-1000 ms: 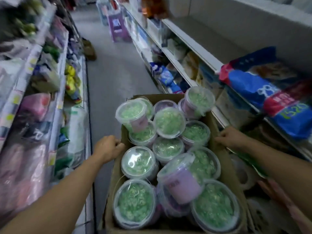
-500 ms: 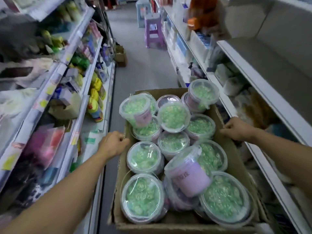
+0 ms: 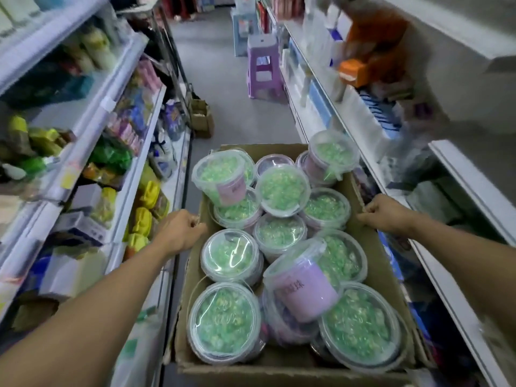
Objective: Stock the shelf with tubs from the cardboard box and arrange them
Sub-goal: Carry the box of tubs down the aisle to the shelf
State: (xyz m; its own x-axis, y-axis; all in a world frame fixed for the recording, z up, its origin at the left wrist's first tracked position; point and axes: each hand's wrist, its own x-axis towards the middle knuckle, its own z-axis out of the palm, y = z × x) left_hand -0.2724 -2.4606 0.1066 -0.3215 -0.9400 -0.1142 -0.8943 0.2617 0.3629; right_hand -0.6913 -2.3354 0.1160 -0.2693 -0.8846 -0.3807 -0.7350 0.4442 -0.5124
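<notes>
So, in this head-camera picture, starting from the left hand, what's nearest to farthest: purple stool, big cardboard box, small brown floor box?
1. Cardboard box: the left hand grips its left wall.
2. Small brown box: on the floor ahead, by the left shelves.
3. Purple stool: farther down the aisle, right side.

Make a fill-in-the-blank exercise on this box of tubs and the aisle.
1. The left hand and right hand grip opposite edges of the cardboard ____.
2. The tubs hold ____ pieces under clear lids.
3. A ____ stool stands in the aisle ahead.
Missing words: box; green; purple.
</notes>
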